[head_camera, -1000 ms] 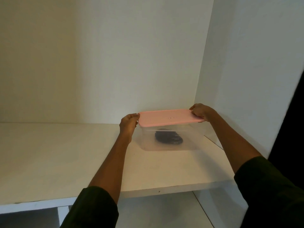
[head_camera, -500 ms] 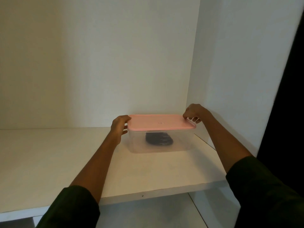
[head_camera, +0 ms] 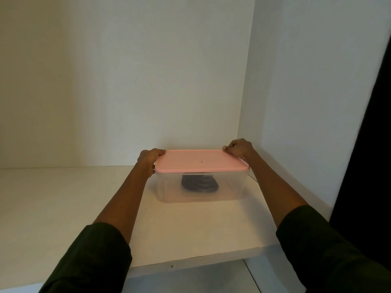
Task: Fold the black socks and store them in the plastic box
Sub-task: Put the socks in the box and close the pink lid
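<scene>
While clamped on pink lid [head_camera: 202, 161]: left hand [head_camera: 149, 158], right hand [head_camera: 239, 148].

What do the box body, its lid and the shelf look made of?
Clear rectangular box body: translucent plastic, slightly frosted; the dark folded socks show through its wall. Pink flat lid: opaque plastic, smooth matte, with a moulded rim and a small mark at centre. White shelf board: probably painted or laminated wood board, matte, with a square front edge; the core is not visible.
</scene>
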`<state>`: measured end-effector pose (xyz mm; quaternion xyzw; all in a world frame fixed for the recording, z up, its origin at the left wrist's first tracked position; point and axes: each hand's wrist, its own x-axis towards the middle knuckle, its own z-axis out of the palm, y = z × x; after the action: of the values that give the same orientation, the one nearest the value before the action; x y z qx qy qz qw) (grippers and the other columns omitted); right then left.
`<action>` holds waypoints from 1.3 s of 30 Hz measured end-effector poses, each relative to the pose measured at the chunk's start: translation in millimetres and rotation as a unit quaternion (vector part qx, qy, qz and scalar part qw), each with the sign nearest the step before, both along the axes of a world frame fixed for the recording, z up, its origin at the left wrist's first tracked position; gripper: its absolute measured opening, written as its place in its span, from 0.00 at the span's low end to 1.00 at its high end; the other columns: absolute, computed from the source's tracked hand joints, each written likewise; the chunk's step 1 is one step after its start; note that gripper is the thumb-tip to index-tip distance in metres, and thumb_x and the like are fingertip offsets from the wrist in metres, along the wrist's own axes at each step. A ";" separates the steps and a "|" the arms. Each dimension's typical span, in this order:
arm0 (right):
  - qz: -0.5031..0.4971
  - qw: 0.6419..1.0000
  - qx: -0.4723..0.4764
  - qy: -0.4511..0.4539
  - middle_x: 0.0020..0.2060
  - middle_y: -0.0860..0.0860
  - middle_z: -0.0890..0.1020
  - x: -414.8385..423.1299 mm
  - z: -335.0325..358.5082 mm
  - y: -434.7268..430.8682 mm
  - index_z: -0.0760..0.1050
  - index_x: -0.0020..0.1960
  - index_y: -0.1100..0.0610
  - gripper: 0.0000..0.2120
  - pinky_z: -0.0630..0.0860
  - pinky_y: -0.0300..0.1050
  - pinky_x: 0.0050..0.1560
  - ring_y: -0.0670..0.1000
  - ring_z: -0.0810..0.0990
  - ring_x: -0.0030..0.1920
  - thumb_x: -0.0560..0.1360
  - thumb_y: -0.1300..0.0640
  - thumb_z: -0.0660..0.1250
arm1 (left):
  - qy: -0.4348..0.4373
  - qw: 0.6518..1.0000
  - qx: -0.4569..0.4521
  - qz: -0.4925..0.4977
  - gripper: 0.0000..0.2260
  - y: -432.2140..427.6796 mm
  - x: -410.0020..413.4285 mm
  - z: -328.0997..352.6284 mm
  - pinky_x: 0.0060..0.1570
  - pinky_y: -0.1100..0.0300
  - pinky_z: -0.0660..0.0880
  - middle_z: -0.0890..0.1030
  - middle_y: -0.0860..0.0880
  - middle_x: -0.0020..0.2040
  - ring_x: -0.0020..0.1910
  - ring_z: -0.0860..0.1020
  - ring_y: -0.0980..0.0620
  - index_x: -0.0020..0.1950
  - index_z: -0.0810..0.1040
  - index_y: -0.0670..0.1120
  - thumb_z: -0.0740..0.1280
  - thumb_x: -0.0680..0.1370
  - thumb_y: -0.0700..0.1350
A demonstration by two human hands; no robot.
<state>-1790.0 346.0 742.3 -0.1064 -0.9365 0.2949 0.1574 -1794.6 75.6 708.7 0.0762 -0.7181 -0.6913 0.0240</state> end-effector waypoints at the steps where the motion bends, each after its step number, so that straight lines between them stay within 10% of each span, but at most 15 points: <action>1: 0.007 1.000 -0.001 -0.005 0.60 0.58 0.79 -1.8 -2.2 0.2 0.77 0.58 0.62 0.20 0.70 0.46 0.62 0.58 0.75 0.62 0.76 0.48 0.65 | 0.002 1.000 0.004 0.005 0.21 -0.3 -0.7 -0.8 0.45 0.54 0.71 0.78 0.40 0.62 0.49 0.75 0.44 0.65 0.73 0.38 0.68 0.75 0.46; 6: 0.039 0.993 -0.110 -0.025 0.61 0.57 0.78 -14.0 -12.3 13.8 0.77 0.44 0.58 0.10 0.71 0.47 0.58 0.55 0.76 0.57 0.76 0.50 0.66 | 0.007 1.000 0.027 0.001 0.18 2.5 -8.3 -9.4 0.45 0.55 0.72 0.78 0.42 0.53 0.47 0.76 0.45 0.63 0.75 0.39 0.67 0.76 0.45; 12: 0.032 0.986 -0.163 0.032 0.60 0.57 0.80 -18.6 -21.1 18.4 0.79 0.59 0.60 0.18 0.71 0.47 0.61 0.57 0.77 0.59 0.75 0.51 0.68 | 0.020 0.999 0.027 0.005 0.16 5.9 -19.5 -10.8 0.51 0.52 0.74 0.79 0.41 0.53 0.48 0.77 0.44 0.62 0.76 0.39 0.66 0.76 0.44; 21: 0.000 0.991 -0.118 0.056 0.49 0.59 0.83 -9.9 -18.0 12.6 0.82 0.52 0.63 0.19 0.74 0.47 0.53 0.58 0.80 0.52 0.74 0.48 0.68 | 0.025 0.999 0.037 -0.006 0.16 8.5 -14.3 -9.1 0.36 0.59 0.72 0.77 0.42 0.52 0.46 0.76 0.45 0.64 0.74 0.39 0.64 0.78 0.44; 26: 0.006 1.000 -0.008 0.027 0.38 0.59 0.80 8.1 -6.4 5.7 0.79 0.40 0.64 0.24 0.68 0.43 0.42 0.60 0.77 0.46 0.79 0.45 0.57 | 0.020 0.999 0.025 0.002 0.19 6.4 -8.4 -8.5 0.46 0.53 0.74 0.78 0.42 0.52 0.49 0.76 0.44 0.65 0.74 0.38 0.67 0.77 0.46; 34: -0.089 0.990 0.105 -0.038 0.52 0.60 0.81 50.6 -2.7 -3.4 0.75 0.58 0.63 0.34 0.75 0.50 0.56 0.59 0.81 0.52 0.78 0.35 0.46 | 0.076 0.981 -0.150 0.097 0.36 -9.4 9.8 6.7 0.60 0.44 0.74 0.78 0.38 0.61 0.59 0.77 0.37 0.64 0.70 0.37 0.62 0.72 0.67; 39: -0.099 0.992 0.063 -0.057 0.35 0.56 0.75 61.8 -12.1 1.5 0.73 0.39 0.61 0.34 0.74 0.47 0.48 0.55 0.74 0.36 0.77 0.33 0.43 | -0.011 0.948 -0.319 -0.008 0.34 -24.4 41.3 9.8 0.58 0.52 0.73 0.80 0.45 0.40 0.37 0.77 0.46 0.49 0.76 0.39 0.54 0.74 0.70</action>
<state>-1728.2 347.5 730.2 -0.2048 -0.9455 0.2122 0.1379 -1753.4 51.2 718.5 0.0664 -0.9020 -0.4252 0.0334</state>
